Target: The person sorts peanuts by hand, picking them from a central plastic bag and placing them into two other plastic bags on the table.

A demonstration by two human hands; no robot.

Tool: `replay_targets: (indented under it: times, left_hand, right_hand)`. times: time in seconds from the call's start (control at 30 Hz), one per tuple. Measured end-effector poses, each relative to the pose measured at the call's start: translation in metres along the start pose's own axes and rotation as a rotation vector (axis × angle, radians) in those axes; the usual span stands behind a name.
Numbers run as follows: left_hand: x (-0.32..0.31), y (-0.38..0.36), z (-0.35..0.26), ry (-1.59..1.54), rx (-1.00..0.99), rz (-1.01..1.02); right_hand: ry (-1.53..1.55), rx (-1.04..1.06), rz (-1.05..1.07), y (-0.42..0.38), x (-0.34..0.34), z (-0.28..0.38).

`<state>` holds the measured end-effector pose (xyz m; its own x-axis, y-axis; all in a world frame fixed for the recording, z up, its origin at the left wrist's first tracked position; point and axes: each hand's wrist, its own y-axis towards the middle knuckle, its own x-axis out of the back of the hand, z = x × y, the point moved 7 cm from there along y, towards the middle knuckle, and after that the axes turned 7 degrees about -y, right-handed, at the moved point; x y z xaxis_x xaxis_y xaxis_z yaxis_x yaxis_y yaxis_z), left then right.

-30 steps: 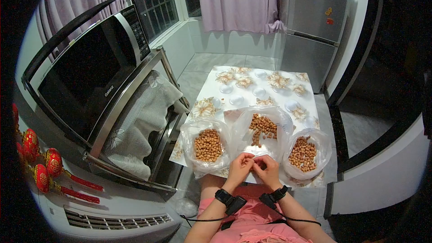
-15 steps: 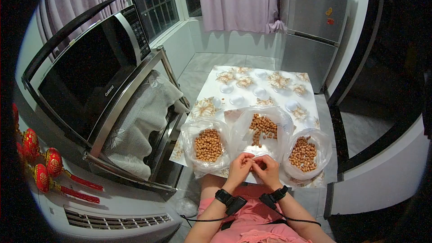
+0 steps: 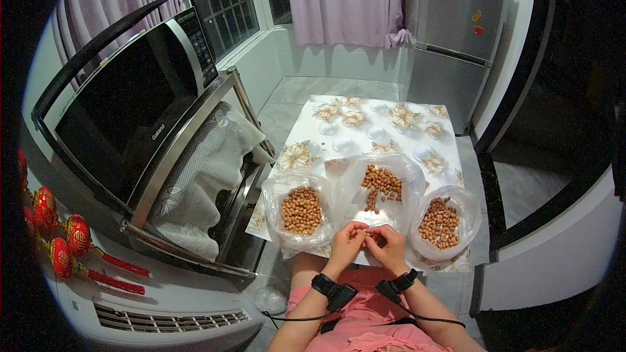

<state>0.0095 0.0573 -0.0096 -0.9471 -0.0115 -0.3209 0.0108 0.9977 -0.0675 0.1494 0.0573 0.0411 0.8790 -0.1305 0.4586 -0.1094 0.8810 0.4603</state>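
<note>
My left hand point(image 3: 350, 241) and my right hand point(image 3: 385, 243) meet at the near edge of the middle plastic bag point(image 3: 350, 205), fingers pinched together. Whatever lies between the fingertips is too small to make out. Brown nuts or beans point(image 3: 380, 184) lie in the middle bag, beyond my hands. To the left, another clear bag point(image 3: 274, 190) holds a pile of similar pieces point(image 3: 301, 211). The right bag point(image 3: 468, 215) holds a further pile point(image 3: 439, 225). Black straps are on both wrists.
The bags stand on a low table with a flowered cover point(image 3: 355, 129). A microwave point(image 3: 134, 101) on a metal rack point(image 3: 179, 146) is at the left. Behind are a fridge point(image 3: 450, 45) and a curtain point(image 3: 349, 3). Red lantern ornaments point(image 3: 77, 234) hang at the far left.
</note>
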Motion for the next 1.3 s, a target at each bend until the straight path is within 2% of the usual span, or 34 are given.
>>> replay_targets:
  times: [0.3,0.37,0.67,1.3]
  left_hand:
    - [0.005,0.004,0.010,-0.007,0.008,0.006]
    - [0.006,0.005,0.012,-0.024,0.011,0.007]
    - [0.006,0.004,0.010,-0.031,0.004,0.022]
    - [0.005,0.004,0.009,-0.039,0.001,0.013]
  right_hand:
    - [0.020,-0.009,0.014,0.001,0.002,0.003]
    - [0.028,-0.065,0.073,0.001,0.002,0.005]
    - [0.024,-0.001,0.027,0.002,0.003,0.007]
    - [0.024,-0.029,0.063,0.001,0.002,0.007]
